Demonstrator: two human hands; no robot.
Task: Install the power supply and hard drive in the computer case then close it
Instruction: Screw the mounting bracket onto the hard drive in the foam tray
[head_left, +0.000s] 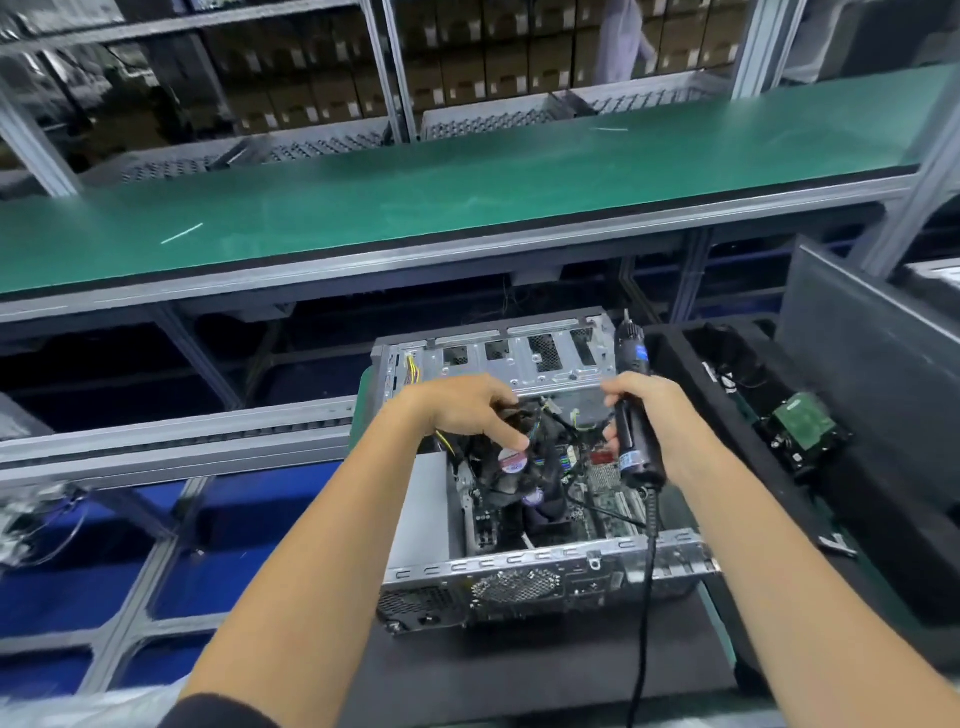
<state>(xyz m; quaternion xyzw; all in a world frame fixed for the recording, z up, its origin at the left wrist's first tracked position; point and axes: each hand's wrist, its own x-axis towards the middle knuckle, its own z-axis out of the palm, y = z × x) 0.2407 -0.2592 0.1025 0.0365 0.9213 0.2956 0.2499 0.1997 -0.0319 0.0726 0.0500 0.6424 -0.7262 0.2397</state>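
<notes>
**Clearing cables before the drive goes in**

Working inside the open computer case (524, 467), we have our left hand (467, 410) curled over the black cables (540, 426) above the CPU fan (511, 460), fingers pinching or pressing them; the blur keeps us from saying which strand is actually gripped. Our right hand (644, 410) is clenched around the electric screwdriver (631, 415), which stands nearly upright, tip up beside the drive cage (524, 358), its cord (647, 597) trailing down over the case's rear edge.

The hard drive (802, 423) is not yet installed: it lies green board up in the black tray (691, 384) to the right of the case, well apart from the cage. The power supply we cannot pick out with certainty; the yellow wires (411, 366) at the far left corner suggest it may sit there.

To do this step well, we should tuck the cables low and away from the fan and the cage mouth, keeping the driver clear of the motherboard (597, 499). The cord draped across the case could snag, and the side panel (872, 358) leaning at the right waits for closing.
</notes>
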